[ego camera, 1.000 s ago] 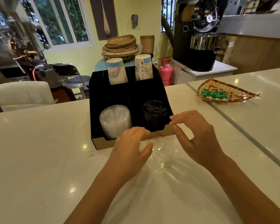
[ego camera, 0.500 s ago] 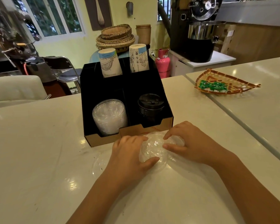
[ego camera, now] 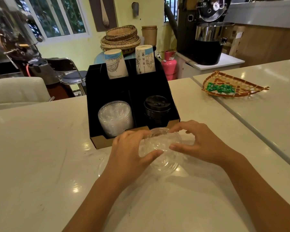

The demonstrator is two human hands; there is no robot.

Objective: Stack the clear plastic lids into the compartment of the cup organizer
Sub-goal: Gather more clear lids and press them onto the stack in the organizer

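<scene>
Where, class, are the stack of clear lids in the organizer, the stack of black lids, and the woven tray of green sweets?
clear lid stack (ego camera: 115,117), head view, top of the stack.
black lid stack (ego camera: 157,104), head view, top lid.
woven tray (ego camera: 251,86), head view, bare woven rim.

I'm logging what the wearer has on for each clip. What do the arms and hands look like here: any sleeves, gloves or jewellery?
Both forearms are bare as far as the frame shows, with no sleeves in view. The left hand and right hand wear no gloves, and no rings, watch or bracelets are visible.
</scene>
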